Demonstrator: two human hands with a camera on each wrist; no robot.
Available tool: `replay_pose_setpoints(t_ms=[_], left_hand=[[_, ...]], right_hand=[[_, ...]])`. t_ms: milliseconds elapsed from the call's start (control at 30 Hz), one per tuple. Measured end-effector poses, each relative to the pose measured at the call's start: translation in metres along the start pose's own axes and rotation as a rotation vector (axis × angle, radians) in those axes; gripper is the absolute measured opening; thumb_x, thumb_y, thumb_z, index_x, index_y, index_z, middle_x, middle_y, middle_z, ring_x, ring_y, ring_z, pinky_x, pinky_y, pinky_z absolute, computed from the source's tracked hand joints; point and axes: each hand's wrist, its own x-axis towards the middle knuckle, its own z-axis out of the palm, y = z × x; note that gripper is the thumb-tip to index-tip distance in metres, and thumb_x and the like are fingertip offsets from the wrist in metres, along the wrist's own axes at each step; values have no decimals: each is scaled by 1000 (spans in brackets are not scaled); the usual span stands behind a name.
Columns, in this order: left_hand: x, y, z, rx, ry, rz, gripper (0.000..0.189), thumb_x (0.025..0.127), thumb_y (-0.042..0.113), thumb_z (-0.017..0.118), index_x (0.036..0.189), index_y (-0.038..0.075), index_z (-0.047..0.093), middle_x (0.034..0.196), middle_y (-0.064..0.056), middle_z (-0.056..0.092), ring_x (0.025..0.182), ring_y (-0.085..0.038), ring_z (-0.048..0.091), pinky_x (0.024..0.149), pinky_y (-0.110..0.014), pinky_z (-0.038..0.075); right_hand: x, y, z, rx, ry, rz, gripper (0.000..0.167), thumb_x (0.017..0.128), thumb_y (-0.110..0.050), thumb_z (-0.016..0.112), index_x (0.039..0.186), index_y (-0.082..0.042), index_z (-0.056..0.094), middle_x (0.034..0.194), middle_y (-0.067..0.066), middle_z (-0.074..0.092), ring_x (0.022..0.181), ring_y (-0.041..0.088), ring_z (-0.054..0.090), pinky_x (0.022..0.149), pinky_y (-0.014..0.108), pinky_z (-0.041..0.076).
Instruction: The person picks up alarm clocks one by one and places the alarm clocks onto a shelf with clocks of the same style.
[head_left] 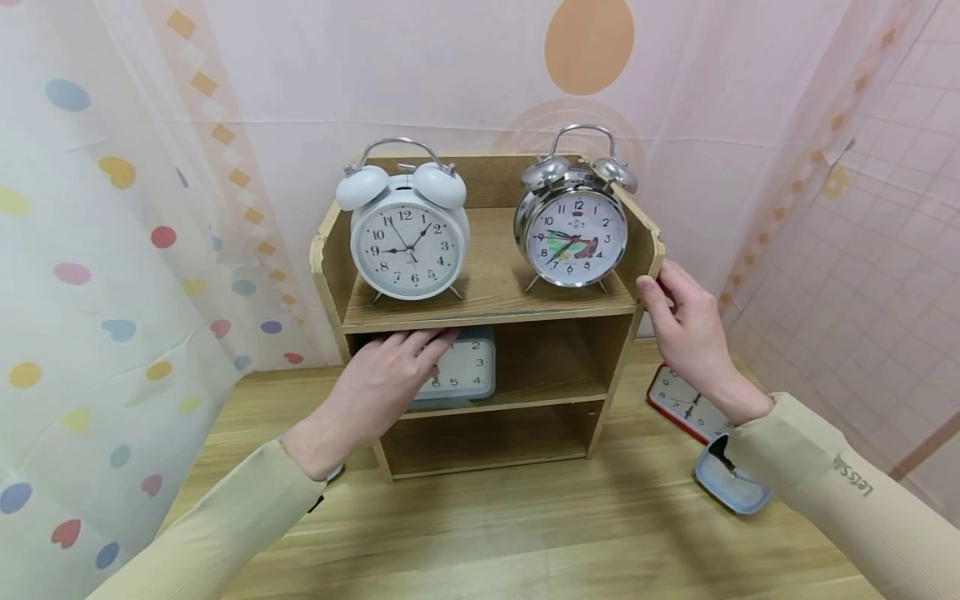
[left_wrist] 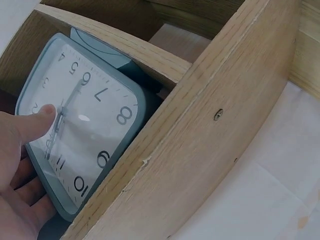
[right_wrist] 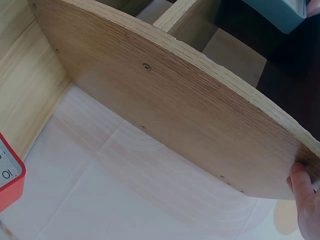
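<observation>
Head view: inside the shelf (head_left: 487, 316), our left hand (head_left: 375, 383) grips a blue-grey clock (head_left: 471, 369); our right hand (head_left: 688, 323) grips the shelf's side.

Your head camera looks forward and down at the whole wooden shelf (head_left: 487, 262); your left wrist camera faces, closely and slanted, its left panel (left_wrist: 200, 145) and the teal clock (head_left: 470, 367); your right wrist camera faces closely its right panel (right_wrist: 150, 95). This clock is common to all three views.

Numeral 10 marks teal clock (left_wrist: 92, 142), white clock (head_left: 420, 268) and silver clock (head_left: 573, 225).
</observation>
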Motion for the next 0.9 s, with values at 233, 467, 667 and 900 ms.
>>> replay_pose_setpoints(t_ms=[233, 467, 667, 900], left_hand=[[-2, -2, 0, 15, 6, -17, 53, 84, 9, 87, 133, 6, 68, 126, -10, 74, 95, -30, 74, 76, -40, 63], [-3, -3, 1, 7, 18, -8, 53, 83, 8, 87, 132, 5, 68, 124, -11, 75, 97, -30, 75, 77, -40, 64], [-4, -4, 1, 2, 19, -5, 53, 83, 8, 87, 132, 5, 68, 124, -10, 75, 100, -29, 75, 79, -39, 64], [-5, -5, 2, 7, 33, 1, 53, 83, 9, 88, 132, 5, 68, 124, -10, 76, 101, -29, 75, 80, -39, 64]], right_hand=[[0, 0, 0, -19, -3, 4, 22, 109, -15, 55, 110, 2, 69, 96, 7, 61, 83, -2, 49, 72, 9, 38], [-1, 0, 0, -25, -4, 5, 22, 109, -15, 55, 109, 2, 69, 94, 5, 58, 82, -1, 48, 71, 10, 38], [-1, 1, 0, -16, -3, 3, 22, 109, -15, 56, 111, 1, 70, 97, 9, 60, 84, -3, 48, 73, 8, 37], [-1, 1, 0, -13, -3, 4, 22, 109, -15, 55, 111, 2, 70, 96, 8, 60, 84, -3, 48, 72, 9, 38]])
